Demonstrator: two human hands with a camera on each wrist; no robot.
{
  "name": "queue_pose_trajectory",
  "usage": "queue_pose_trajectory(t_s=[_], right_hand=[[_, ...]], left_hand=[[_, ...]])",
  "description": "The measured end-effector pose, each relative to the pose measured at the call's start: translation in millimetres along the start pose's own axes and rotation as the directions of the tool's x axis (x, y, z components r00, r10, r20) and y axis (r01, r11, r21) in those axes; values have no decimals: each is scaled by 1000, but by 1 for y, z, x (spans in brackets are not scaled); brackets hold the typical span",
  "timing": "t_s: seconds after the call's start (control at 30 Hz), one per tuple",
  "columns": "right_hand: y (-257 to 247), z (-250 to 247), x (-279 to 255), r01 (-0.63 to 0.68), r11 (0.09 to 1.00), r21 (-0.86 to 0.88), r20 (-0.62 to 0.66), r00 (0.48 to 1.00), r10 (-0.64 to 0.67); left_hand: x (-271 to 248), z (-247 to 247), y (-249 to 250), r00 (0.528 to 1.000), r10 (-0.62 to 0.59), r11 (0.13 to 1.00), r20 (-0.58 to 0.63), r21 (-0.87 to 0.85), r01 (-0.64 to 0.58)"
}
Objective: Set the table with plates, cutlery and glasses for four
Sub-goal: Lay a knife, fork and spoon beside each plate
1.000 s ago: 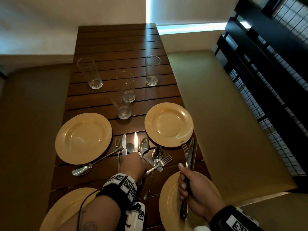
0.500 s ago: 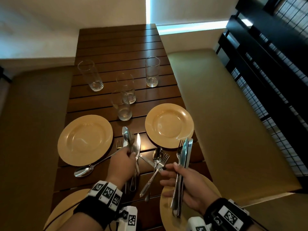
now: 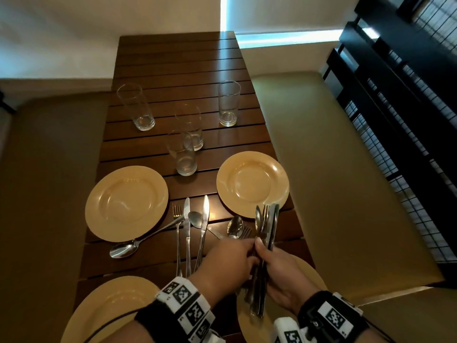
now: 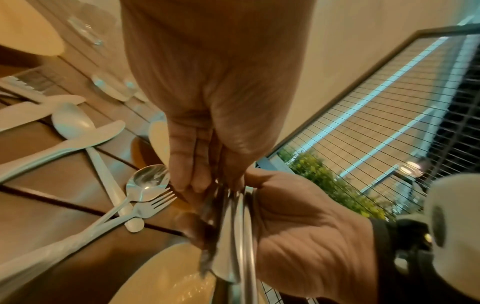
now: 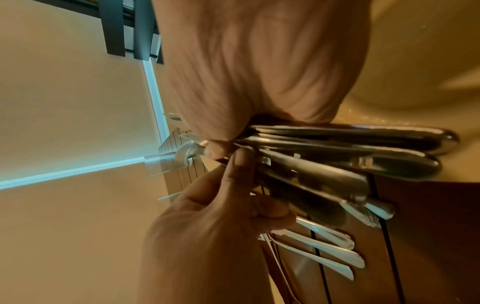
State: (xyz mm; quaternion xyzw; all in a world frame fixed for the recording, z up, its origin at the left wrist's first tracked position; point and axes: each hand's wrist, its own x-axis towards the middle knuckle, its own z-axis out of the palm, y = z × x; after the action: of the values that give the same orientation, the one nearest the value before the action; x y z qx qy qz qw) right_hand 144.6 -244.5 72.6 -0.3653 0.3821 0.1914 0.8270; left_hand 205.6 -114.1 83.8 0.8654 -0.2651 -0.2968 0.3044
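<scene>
My right hand [image 3: 274, 268] grips a cutlery bundle [image 3: 268, 226] of spoon, fork and knife upright over the near right plate [image 3: 315, 277]. My left hand [image 3: 235, 256] meets it and pinches the spoon's handle in that bundle [image 5: 311, 170]. Several loose knives, forks and spoons [image 3: 195, 226] lie in the table's middle [image 4: 103, 168]. Another spoon [image 3: 123, 248] rests by the far left plate [image 3: 126, 203]. The far right plate [image 3: 252, 184] and near left plate [image 3: 106, 310] hold nothing. Several empty glasses [image 3: 181, 152] stand beyond the plates.
The slatted wooden table [image 3: 178, 70] runs away from me, bare at its far end. Cushioned benches flank it on the left [image 3: 49, 194] and right [image 3: 333, 169]. A black grille railing [image 3: 395, 120] stands behind the right bench.
My left hand lifted a spoon from the pile and carried it right to the bundle in my right hand. The right hand turned the bundle more upright and moved toward the left hand.
</scene>
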Motion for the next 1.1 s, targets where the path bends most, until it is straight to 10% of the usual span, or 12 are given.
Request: queue_pose_trajectory(t_s=[0.13, 0.23, 0.43, 0.9, 1.1], right_hand=[[-3, -13, -2, 13, 999, 39, -28, 1000, -12], [-5, -27, -3, 39, 999, -3, -89, 995, -39], [-7, -42, -11, 26, 1000, 11, 5, 1000, -26], [-6, -40, -15, 31, 999, 8, 65, 997, -32], [-4, -42, -14, 9, 1000, 19, 59, 998, -10]], left_hand=[[-1, 2, -5, 996, 85, 996, 15, 29, -85], [5, -4, -25, 984, -96, 984, -152, -160, 71], [26, 15, -67, 922, -381, 924, -73, -6, 382], [42, 34, -79, 914, -388, 913, -122, 87, 399], [34, 23, -88, 869, -438, 896, -229, -194, 400]])
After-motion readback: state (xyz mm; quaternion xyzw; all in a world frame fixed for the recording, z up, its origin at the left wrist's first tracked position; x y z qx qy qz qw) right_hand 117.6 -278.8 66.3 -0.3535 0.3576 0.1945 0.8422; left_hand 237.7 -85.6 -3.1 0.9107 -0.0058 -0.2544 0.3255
